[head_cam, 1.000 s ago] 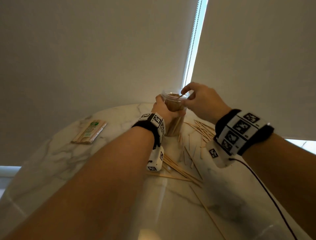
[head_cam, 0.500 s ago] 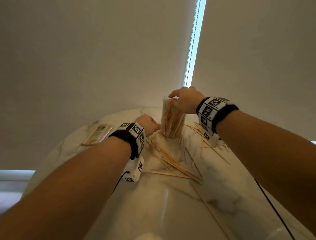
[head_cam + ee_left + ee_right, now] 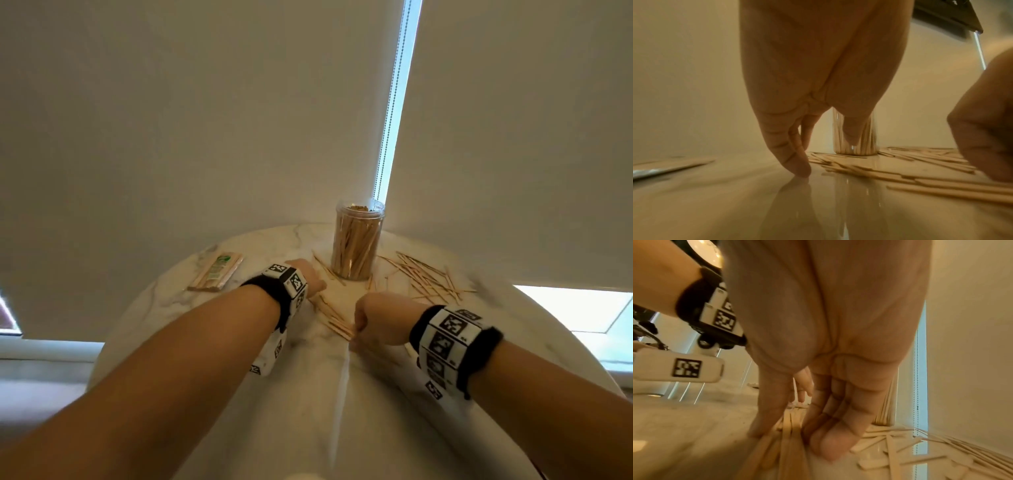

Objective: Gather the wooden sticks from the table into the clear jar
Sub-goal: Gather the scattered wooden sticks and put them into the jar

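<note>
right hand (image 3: pixel 378 320) is down on the glossy marble counter (image 3: pixel 308 404), thumb and curled fingers (image 3: pixel 830 426) pinching a bundle of flat wooden sticks (image 3: pixel 789 431). left hand (image 3: pixel 306 275) is relaxed and holds nothing, one straight fingertip (image 3: pixel 800 168) touching the counter beside loose sticks. farther back, the clear jar (image 3: pixel 358 240), a cylinder packed with upright sticks, stands free; half a second ago the right hand was at its rim. a wrapped stick packet (image 3: pixel 215 272) lies at far left.

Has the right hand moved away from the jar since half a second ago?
Yes. The right hand left the jar rim and came down toward the person, onto the sticks.
</note>
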A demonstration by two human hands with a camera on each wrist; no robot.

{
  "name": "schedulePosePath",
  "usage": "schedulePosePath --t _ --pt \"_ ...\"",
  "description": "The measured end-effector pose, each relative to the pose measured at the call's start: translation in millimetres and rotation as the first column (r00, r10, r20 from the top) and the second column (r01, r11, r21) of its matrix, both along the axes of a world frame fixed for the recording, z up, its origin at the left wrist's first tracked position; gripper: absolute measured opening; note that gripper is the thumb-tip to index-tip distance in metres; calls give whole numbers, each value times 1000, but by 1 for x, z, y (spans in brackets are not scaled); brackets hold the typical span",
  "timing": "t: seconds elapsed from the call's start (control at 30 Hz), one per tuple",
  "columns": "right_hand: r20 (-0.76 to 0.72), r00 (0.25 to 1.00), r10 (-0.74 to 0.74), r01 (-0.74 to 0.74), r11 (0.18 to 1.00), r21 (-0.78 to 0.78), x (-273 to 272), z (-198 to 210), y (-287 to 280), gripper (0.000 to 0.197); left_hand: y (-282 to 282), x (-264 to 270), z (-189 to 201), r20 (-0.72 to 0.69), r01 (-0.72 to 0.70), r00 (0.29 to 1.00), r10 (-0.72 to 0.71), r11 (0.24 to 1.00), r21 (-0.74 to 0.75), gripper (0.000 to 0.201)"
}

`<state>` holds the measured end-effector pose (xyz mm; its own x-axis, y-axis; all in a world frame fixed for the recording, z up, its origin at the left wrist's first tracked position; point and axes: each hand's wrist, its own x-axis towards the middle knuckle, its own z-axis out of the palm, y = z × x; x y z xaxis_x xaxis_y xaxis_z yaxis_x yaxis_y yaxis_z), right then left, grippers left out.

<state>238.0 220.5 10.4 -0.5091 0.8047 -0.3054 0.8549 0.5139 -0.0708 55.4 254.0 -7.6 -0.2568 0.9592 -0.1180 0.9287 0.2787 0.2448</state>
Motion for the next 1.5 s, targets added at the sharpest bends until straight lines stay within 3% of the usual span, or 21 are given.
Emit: schedulePosePath --t 0.17,0.37,0.47,0.53,0.67,0.87,1.1,1.2,1.37,1.5 --pt "-48 998 27 -26 1000 18 1 -8 0 37 18 19 4 -73 4 997 -7 999 -45 43" --pt "60 998 -1 4 999 -53 10 -2 6 38 46 12 -16 -303 -67 953 9 981 -182 47" --pt "60 998 1 1 1000 -25 10 -1 4 32 37 8 -16 -355 -17 933 -60 977 -211 30" --pt "68 998 -7 6 1000 23 10 0 -1 27 16 10 -9 -365 41 925 -107 982 -184 28" --pt "115 993 0 -8 997 73 11 3 -15 26 -6 8 -15 -315 17 947 -63 989 -149 31" --pt "154 988 -32 17 996 92 10 8 -31 29 -14 -14 -46 -359 21 924 -131 955 -295 26" --pt "162 986 -46 21 988 150 14 2 -41 28 -64 -1 -32 -280 15 959 -38 996 -84 34" --pt "141 988 -55 29 983 181 17 -4 -41 27 -73 -2 -30 -234 5 972 -32 993 -115 49" --pt "163 985 -50 24 987 158 24 -8 -45 27 -81 1 -18 -349 94 920 -179 965 -246 39" --pt "203 978 -43 14 989 145 27 -11 -48 27 -86 7 -23 -349 105 917 -192 962 -252 41"
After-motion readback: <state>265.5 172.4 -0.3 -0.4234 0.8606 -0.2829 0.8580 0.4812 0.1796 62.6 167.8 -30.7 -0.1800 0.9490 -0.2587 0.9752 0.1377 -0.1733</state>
